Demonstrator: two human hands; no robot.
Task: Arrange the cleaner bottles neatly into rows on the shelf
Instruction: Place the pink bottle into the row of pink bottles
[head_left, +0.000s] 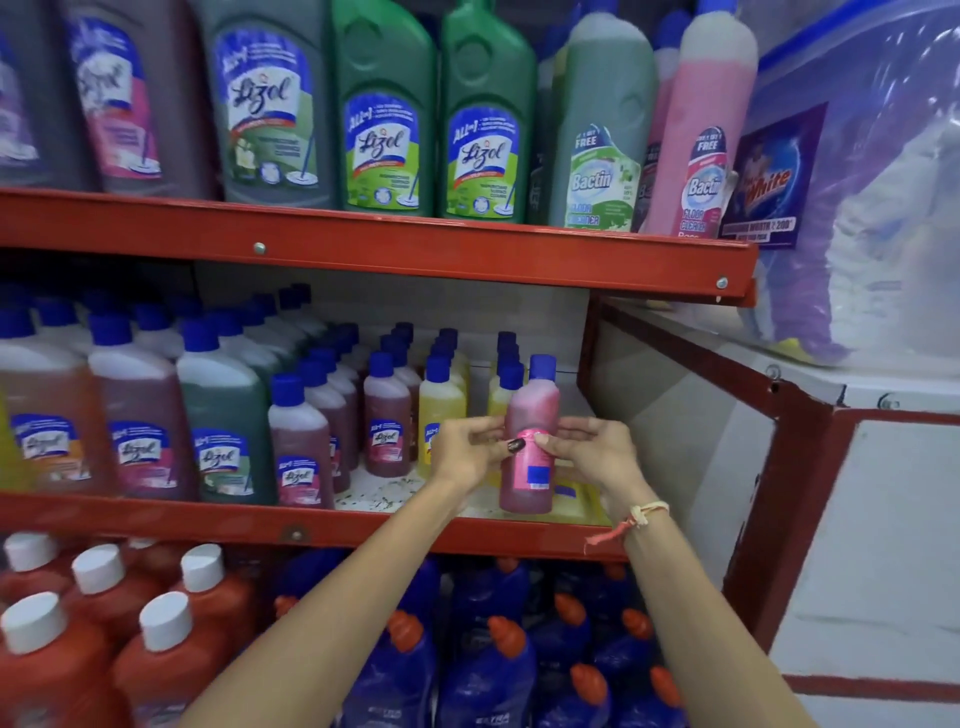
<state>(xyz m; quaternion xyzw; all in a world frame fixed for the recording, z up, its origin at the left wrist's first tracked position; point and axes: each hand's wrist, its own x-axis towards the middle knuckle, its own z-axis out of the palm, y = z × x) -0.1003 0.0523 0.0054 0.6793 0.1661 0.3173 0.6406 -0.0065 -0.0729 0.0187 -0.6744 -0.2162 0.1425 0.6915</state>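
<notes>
I grip the pink bottle with my left hand and right hand, upright over the middle shelf

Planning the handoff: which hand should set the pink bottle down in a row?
Probably right. The right hand grips the pink bottle on the side of the open shelf end; the left hand faces the yellow bottles.

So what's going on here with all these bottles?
A person is tidying a shop shelf. Both hands, left hand and right hand, hold a small pink bottle upright at the front of the middle shelf, in front of the yellow bottles. Rows of blue-capped cleaner bottles stand to the left.
</notes>
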